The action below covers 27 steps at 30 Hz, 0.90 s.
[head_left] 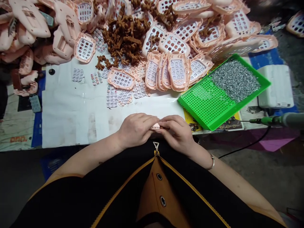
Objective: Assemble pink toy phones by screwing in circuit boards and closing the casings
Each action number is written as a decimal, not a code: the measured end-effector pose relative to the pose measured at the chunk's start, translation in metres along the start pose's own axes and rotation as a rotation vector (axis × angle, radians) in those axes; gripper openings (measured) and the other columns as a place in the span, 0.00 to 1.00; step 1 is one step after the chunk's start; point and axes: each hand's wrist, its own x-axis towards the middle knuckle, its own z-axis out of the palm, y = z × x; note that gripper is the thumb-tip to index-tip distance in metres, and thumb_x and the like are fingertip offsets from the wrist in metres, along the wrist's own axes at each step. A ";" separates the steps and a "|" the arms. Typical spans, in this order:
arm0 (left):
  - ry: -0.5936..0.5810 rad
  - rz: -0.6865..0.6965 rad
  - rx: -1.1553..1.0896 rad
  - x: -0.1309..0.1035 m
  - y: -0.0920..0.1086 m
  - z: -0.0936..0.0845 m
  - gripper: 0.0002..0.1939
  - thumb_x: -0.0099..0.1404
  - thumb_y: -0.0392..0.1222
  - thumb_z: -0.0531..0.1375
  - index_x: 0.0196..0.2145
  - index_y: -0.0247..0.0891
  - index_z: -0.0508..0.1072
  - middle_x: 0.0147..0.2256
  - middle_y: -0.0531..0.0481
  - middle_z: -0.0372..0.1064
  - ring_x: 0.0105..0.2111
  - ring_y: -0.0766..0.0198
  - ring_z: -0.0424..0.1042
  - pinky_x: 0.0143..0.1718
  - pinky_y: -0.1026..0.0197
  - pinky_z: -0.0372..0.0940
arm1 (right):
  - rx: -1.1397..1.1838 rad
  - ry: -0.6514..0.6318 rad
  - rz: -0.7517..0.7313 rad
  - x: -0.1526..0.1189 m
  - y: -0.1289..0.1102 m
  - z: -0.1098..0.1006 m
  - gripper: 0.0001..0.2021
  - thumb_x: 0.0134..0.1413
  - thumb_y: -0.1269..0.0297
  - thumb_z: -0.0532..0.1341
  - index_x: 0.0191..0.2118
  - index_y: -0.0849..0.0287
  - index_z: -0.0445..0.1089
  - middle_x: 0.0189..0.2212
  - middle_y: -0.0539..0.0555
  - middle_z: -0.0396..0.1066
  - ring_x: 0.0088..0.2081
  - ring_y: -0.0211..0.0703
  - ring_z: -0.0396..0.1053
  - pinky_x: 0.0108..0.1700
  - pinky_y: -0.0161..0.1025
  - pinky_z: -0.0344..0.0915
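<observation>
So both bare hands are together at the near edge of the surface (14, 122), about mid-scene. The left hand (139, 128) has its grip curled closed over one side of a small pale-pink plastic piece (155, 126), and the right hand (177, 131) is pinching the other side with thumb and fingers, so no real gap in either grip. Most of the piece is covered, so I can't tell its full shape.

Just right of the hands there's a green perforated tray (204, 106), set at an angle, with a heap of small silver metal parts (235, 79) in its far right half. An electric screwdriver (273, 120) points left near the tray, and a white box (275, 85) sits to the tray's right.

Far side is packed: a brown pile of plastic parts (125, 38), a leaning row of pink keypad shells (179, 71), and loads of pink housings (30, 19) over on the left.
</observation>
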 end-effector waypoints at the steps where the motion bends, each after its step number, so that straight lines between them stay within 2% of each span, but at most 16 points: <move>1: 0.026 -0.005 0.005 0.000 0.000 0.001 0.12 0.65 0.37 0.55 0.45 0.36 0.73 0.40 0.46 0.79 0.39 0.58 0.78 0.39 0.57 0.69 | 0.044 0.029 0.013 0.001 0.000 0.004 0.07 0.58 0.69 0.63 0.42 0.56 0.68 0.35 0.55 0.73 0.37 0.44 0.72 0.38 0.43 0.70; 8: 0.085 -0.040 0.061 0.000 0.001 0.008 0.13 0.63 0.36 0.55 0.43 0.37 0.74 0.40 0.48 0.80 0.37 0.59 0.79 0.38 0.59 0.69 | 0.028 0.149 0.022 0.001 -0.001 0.020 0.03 0.59 0.68 0.61 0.38 0.54 0.66 0.30 0.52 0.71 0.32 0.43 0.67 0.33 0.42 0.67; 11: 0.059 -0.054 0.063 0.002 0.001 0.006 0.11 0.63 0.37 0.56 0.41 0.37 0.74 0.39 0.49 0.80 0.36 0.59 0.78 0.36 0.59 0.69 | 0.066 0.141 0.021 0.004 0.003 0.019 0.03 0.60 0.66 0.61 0.39 0.54 0.66 0.31 0.52 0.70 0.32 0.42 0.67 0.34 0.41 0.67; 13: 0.035 -0.066 0.044 0.002 0.000 0.003 0.11 0.63 0.37 0.56 0.42 0.37 0.74 0.40 0.48 0.80 0.37 0.58 0.78 0.37 0.58 0.69 | 0.088 0.113 0.032 0.006 0.006 0.017 0.09 0.59 0.62 0.64 0.43 0.54 0.66 0.33 0.53 0.70 0.35 0.44 0.69 0.36 0.42 0.69; 16: 0.005 -0.104 0.029 -0.002 -0.003 -0.001 0.14 0.64 0.37 0.57 0.47 0.36 0.72 0.44 0.45 0.78 0.42 0.56 0.77 0.45 0.54 0.68 | 0.090 0.079 0.048 0.007 0.009 0.015 0.14 0.57 0.60 0.65 0.47 0.55 0.66 0.36 0.56 0.71 0.38 0.46 0.70 0.37 0.44 0.70; 19: 0.013 -0.148 0.055 -0.006 -0.006 -0.007 0.15 0.66 0.41 0.57 0.50 0.37 0.71 0.48 0.43 0.77 0.46 0.55 0.76 0.55 0.48 0.64 | 0.100 0.081 0.092 0.008 0.009 0.017 0.08 0.60 0.63 0.62 0.44 0.54 0.68 0.34 0.54 0.71 0.35 0.44 0.70 0.36 0.43 0.70; 24: 0.050 -0.100 0.022 -0.007 -0.011 -0.010 0.12 0.68 0.40 0.56 0.47 0.37 0.72 0.44 0.44 0.78 0.43 0.58 0.77 0.45 0.56 0.69 | 0.183 0.094 0.169 0.010 0.009 0.021 0.11 0.56 0.63 0.65 0.45 0.55 0.69 0.36 0.55 0.71 0.37 0.44 0.70 0.35 0.42 0.70; 27: 0.072 -0.092 0.004 -0.007 -0.012 -0.006 0.12 0.66 0.39 0.58 0.47 0.35 0.72 0.44 0.45 0.78 0.42 0.58 0.78 0.43 0.57 0.70 | 0.233 0.104 0.186 0.012 0.010 0.023 0.09 0.57 0.63 0.65 0.43 0.54 0.69 0.35 0.54 0.71 0.37 0.43 0.70 0.34 0.41 0.69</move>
